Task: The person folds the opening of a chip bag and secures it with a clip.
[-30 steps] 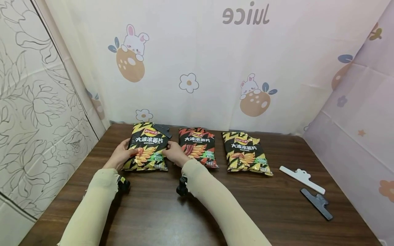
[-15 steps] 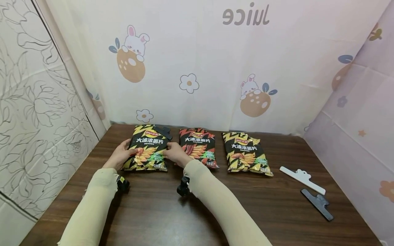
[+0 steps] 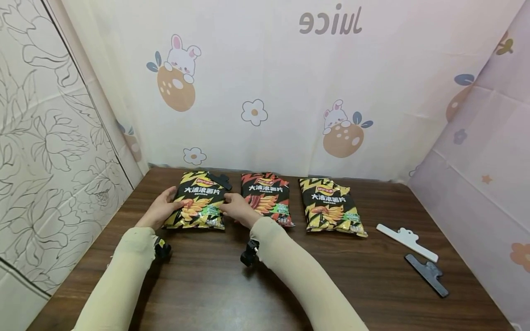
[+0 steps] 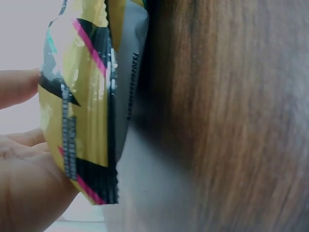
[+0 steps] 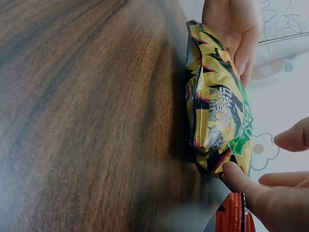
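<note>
A yellow-and-black bag of chips (image 3: pixel 198 202) lies at the back left of the table, with a black clip (image 3: pixel 220 180) across its top right corner. My left hand (image 3: pixel 159 209) holds the bag's left edge, thumb over the front and fingers along the side. In the left wrist view the bag's crimped bottom (image 4: pixel 91 121) shows close up beside that thumb. At the bag's right side is my right hand (image 3: pixel 239 208). One fingertip (image 5: pixel 234 171) touches the lower corner in the right wrist view, while the thumb stands off the bag.
A red-and-black bag of chips (image 3: pixel 267 195) lies just right of my right hand. Farther right is another yellow-and-black bag (image 3: pixel 331 207). A white clip (image 3: pixel 407 241) and a dark clip (image 3: pixel 428 275) lie at the table's right. A printed curtain (image 3: pixel 256 69) hangs behind.
The top end of the clipped bag has come down toward the table, and its clip with it. My right hand has shifted slightly down and to the right.
</note>
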The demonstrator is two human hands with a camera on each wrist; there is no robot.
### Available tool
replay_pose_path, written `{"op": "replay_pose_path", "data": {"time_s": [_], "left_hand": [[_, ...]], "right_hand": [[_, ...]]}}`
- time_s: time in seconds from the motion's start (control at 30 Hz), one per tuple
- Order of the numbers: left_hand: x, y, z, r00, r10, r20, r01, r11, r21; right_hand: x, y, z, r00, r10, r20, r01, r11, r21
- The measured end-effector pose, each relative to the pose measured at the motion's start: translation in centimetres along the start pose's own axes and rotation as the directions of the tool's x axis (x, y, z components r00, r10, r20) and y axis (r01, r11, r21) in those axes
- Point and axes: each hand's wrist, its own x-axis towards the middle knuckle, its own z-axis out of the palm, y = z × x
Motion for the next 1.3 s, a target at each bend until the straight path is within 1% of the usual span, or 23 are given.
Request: {"op": "replay_pose_path", "data": {"time_s": [0.23,0.3,0.4,0.5,0.57,0.7,0.83,0.9,1.0,1.17,1.23,1.3], "left_hand": [[-0.1,0.5,-0.1,1.0,0.001,-0.004,-0.001,1.0,0.001],[-0.1,0.6,-0.2,1.0,-0.005,-0.011,0.004,1.0,-0.015],[0.0,0.8,0.0,0.999,-0.021,-0.042,0.019,0.999,-0.037],[-0.1,1.3,0.4,0.996,-0.018,-0.084,0.013,0.998,-0.058],[-0.3,1.8,0.8,0.993,0.006,-0.117,-0.011,0.999,-0.04],[-0.7,2.9,1.8,0.982,0.099,-0.159,-0.094,0.995,0.037],[-1.1,4.1,3.2,0.969,0.173,-0.177,-0.158,0.983,0.097],[-1.3,4.7,3.9,0.962,0.207,-0.176,-0.189,0.976,0.111],[-1.5,5.5,5.0,0.954,0.249,-0.166,-0.231,0.965,0.124],[-1.8,6.5,6.9,0.95,0.279,-0.14,-0.269,0.959,0.086],[-1.9,6.8,7.6,0.947,0.289,-0.14,-0.281,0.957,0.072],[-2.0,7.1,8.3,0.943,0.301,-0.14,-0.297,0.954,0.051]], "right_hand": [[-0.2,0.1,-0.3,1.0,-0.011,0.019,0.011,1.0,0.011],[-0.2,0.1,-0.3,1.0,-0.015,0.026,0.014,1.0,0.017],[-0.5,0.0,-0.5,0.999,-0.026,0.033,0.025,1.0,0.018],[-1.0,0.2,-0.8,0.998,-0.055,0.025,0.055,0.998,0.011],[-1.5,0.2,-1.2,0.997,-0.078,0.017,0.078,0.997,0.002],[-2.8,0.5,-2.6,0.99,-0.138,-0.001,0.137,0.99,-0.039],[-3.9,0.8,-4.4,0.98,-0.197,-0.027,0.195,0.977,-0.082],[-4.5,0.9,-5.4,0.976,-0.215,-0.047,0.209,0.972,-0.103],[-5.2,1.1,-6.8,0.968,-0.239,-0.076,0.23,0.966,-0.116],[-6.6,1.2,-9.1,0.956,-0.261,-0.133,0.242,0.96,-0.141],[-7.1,1.3,-9.9,0.951,-0.269,-0.155,0.25,0.959,-0.131],[-7.5,1.5,-10.7,0.946,-0.271,-0.176,0.257,0.961,-0.099]]}}
